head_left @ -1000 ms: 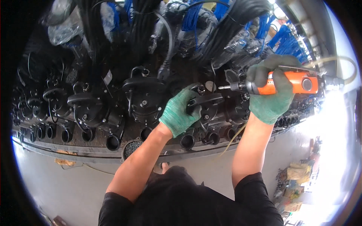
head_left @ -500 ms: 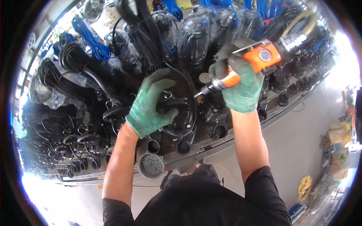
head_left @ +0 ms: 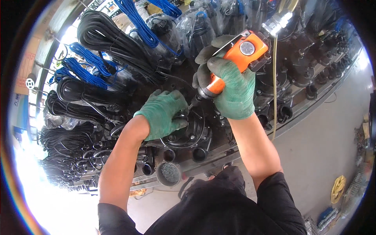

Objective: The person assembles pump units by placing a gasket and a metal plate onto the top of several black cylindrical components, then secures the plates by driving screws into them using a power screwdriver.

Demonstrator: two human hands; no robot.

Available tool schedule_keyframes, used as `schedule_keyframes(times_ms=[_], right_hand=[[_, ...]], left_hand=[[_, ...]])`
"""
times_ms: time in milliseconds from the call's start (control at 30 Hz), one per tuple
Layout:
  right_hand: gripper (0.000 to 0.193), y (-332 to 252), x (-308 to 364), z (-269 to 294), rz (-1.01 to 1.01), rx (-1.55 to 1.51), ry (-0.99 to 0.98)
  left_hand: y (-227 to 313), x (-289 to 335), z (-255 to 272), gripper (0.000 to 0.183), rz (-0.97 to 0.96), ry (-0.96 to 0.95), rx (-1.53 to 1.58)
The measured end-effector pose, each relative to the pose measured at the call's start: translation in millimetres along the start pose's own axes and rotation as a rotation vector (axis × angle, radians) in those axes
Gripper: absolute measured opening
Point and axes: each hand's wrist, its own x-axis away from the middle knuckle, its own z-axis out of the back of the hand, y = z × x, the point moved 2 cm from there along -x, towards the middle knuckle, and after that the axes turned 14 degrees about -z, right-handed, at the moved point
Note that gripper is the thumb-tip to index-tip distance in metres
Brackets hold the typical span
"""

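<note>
Firmly, right hand (head_left: pixel 233 90) wraps fingers round orange driver (head_left: pixel 247 51); left hand (head_left: pixel 164 113) half-curls over black housing (head_left: pixel 184 140), fingertips partly hidden, cannot tell what they pinch. Driver's bit (head_left: pixel 193 104) points down-left beside left fingertips, contact unclear. Black housing lies under left hand. Best: brace it, line bit up straight, press evenly, fingertips clear. Outward: bowl (head_left: pixel 159 178) of small parts nearer, cable coils (head_left: pixel 117 43) farther.

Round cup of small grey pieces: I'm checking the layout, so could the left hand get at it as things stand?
Probably yes: the round cup is open-topped on the near side, with nothing over it. The left hand, at the black housing, would likely just have to draw back.
</note>
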Motion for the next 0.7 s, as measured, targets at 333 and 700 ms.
schedule_keyframes(times_ms=[333,700], right_hand=[[0.04,11,-9,-7,-0.111,0.017,-0.033],[0.013,9,-5,-27,-0.152,0.072,-0.032]], left_hand=[[5,-6,10,0.046,0.08,-0.13,0.007],[6,1,-2,0.052,0.021,-0.037,-0.136]])
